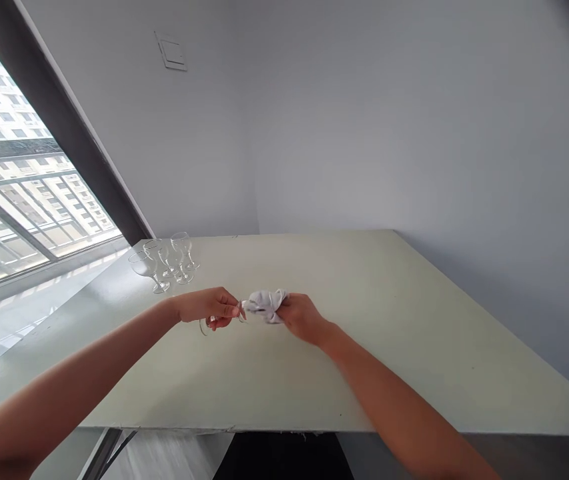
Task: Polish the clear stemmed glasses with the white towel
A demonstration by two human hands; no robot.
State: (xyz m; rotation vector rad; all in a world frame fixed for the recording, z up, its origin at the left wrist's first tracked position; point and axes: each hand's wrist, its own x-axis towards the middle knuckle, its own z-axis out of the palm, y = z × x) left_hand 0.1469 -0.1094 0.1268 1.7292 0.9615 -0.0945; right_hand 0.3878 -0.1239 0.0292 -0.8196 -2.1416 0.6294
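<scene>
Above the middle of the table, my left hand (217, 308) has its fingers closed round a stemmed drinking glass (203, 327), which lies sideways. A curved clear edge of the glass shows to the left of the fingers. My right hand (303, 317) grips a bunched white cloth (267, 303). The cloth meets the glass at its right end, and what lies under its folds is hidden.
Several clear stemmed glasses (183, 250) stand upright in a group at the table's back left. The pale tabletop (354, 280) reaches grey walls (389, 120) behind and to the right. A window (24, 180) is on the left.
</scene>
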